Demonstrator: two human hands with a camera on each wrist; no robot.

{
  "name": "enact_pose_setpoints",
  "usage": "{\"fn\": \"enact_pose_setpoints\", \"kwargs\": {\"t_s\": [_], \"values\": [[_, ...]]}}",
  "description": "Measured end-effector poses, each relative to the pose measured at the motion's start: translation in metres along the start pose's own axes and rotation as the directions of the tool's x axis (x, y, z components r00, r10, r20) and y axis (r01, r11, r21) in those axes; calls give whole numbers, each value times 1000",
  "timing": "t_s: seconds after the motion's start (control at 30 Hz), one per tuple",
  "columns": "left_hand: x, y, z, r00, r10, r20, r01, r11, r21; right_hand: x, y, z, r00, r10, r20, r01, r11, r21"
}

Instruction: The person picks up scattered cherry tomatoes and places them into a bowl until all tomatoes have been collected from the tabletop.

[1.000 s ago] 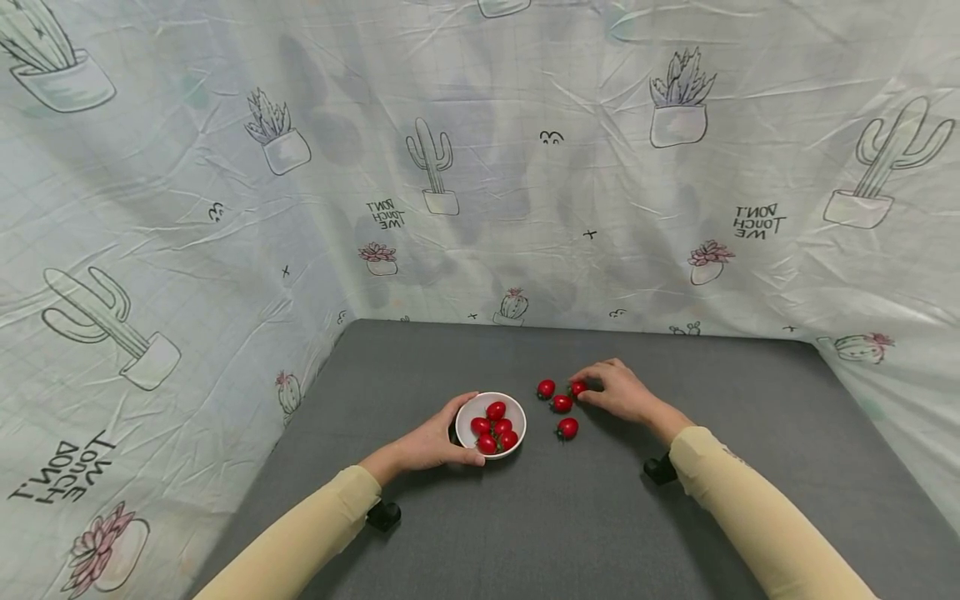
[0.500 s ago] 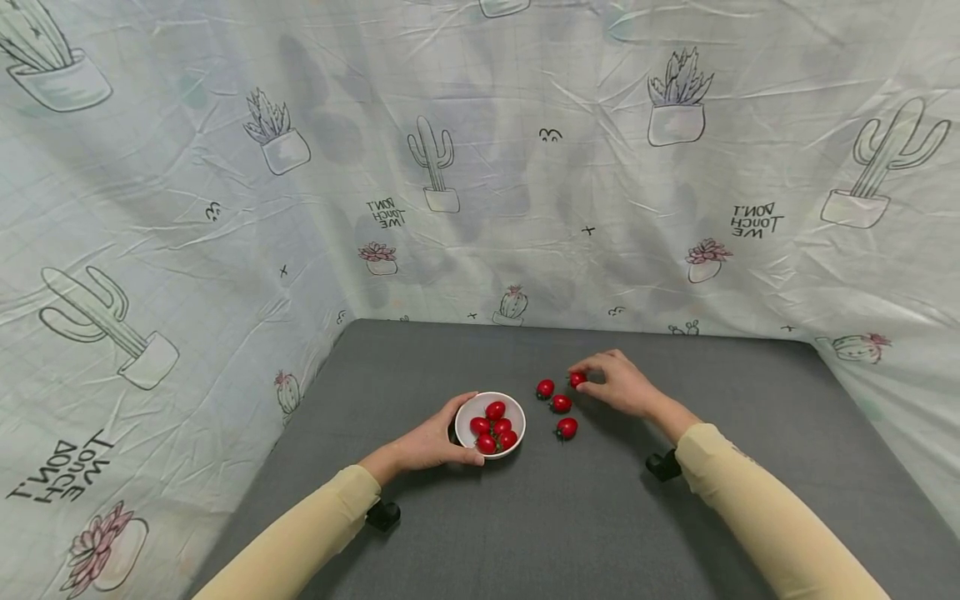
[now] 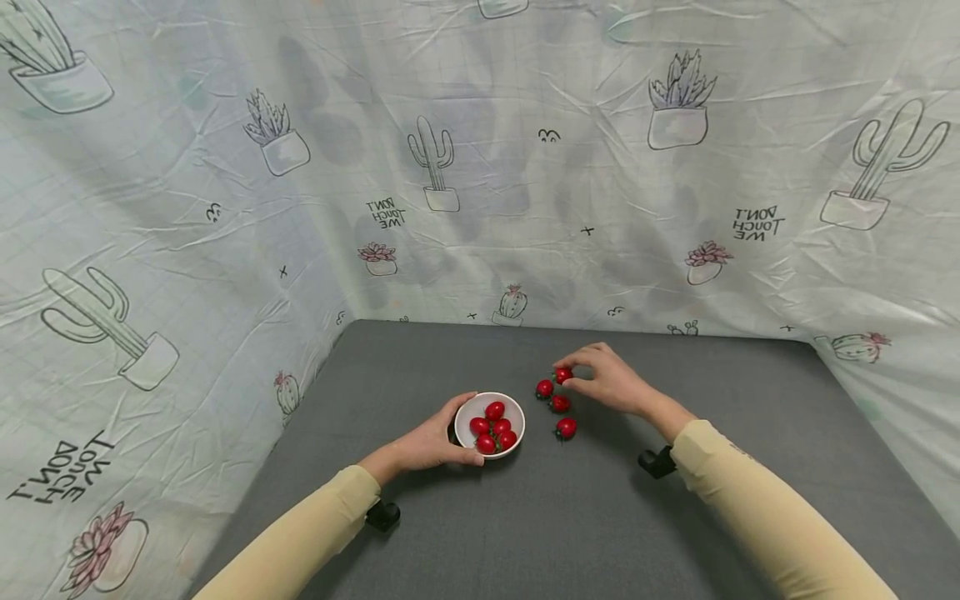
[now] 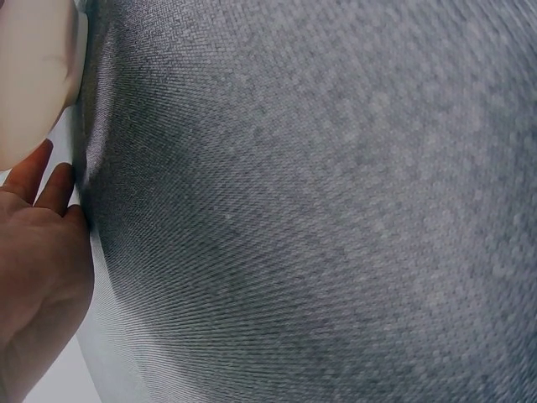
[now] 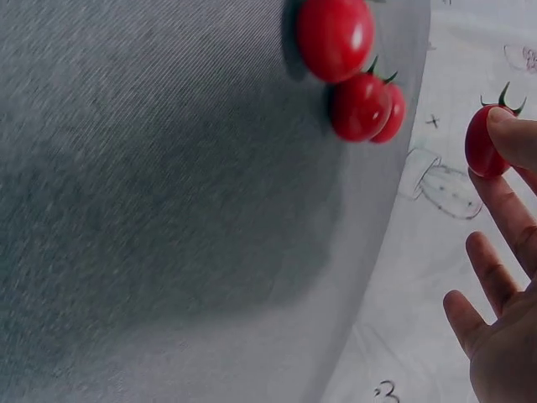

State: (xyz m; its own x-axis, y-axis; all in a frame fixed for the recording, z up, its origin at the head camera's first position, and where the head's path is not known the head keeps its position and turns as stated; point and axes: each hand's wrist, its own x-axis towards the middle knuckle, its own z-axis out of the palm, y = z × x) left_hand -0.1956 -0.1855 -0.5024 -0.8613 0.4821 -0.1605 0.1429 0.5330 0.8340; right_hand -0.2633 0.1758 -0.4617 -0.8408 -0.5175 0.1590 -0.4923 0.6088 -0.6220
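A white bowl [image 3: 462, 412] holding several red cherry tomatoes [image 3: 495, 410] stands on the dark grey table. My left hand [image 3: 431, 442] grips the bowl from its left side, thumb at the front and fingers round the back. The left wrist view shows only the bowl's outer wall [image 4: 33, 75] and part of that hand. Between thumb and fingertips my right hand [image 3: 611, 382] pinches a cherry tomato [image 5: 482, 143] with a green stalk, held above the table. Three more loose tomatoes, among them the nearest one [image 3: 566, 428], lie between the bowl and this hand.
The grey table [image 3: 525, 533] reaches back to a hanging pale cloth [image 3: 480, 217] printed with cacti. Cloth also hangs along the left and right sides. A black wrist mount [image 3: 384, 516] sits under each forearm.
My right hand has lifted the pinched tomato off the table and carried it a little left, over the back of the loose tomatoes. The left hand and bowl have stayed in place.
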Motion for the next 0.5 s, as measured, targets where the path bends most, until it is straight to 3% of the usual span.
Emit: {"fn": "enact_pose_setpoints", "kwargs": {"t_s": [0.5], "values": [[0, -1, 0, 1000, 6, 0, -6, 1000, 1, 12, -33, 6, 997, -64, 47, 63, 998, 20]]}}
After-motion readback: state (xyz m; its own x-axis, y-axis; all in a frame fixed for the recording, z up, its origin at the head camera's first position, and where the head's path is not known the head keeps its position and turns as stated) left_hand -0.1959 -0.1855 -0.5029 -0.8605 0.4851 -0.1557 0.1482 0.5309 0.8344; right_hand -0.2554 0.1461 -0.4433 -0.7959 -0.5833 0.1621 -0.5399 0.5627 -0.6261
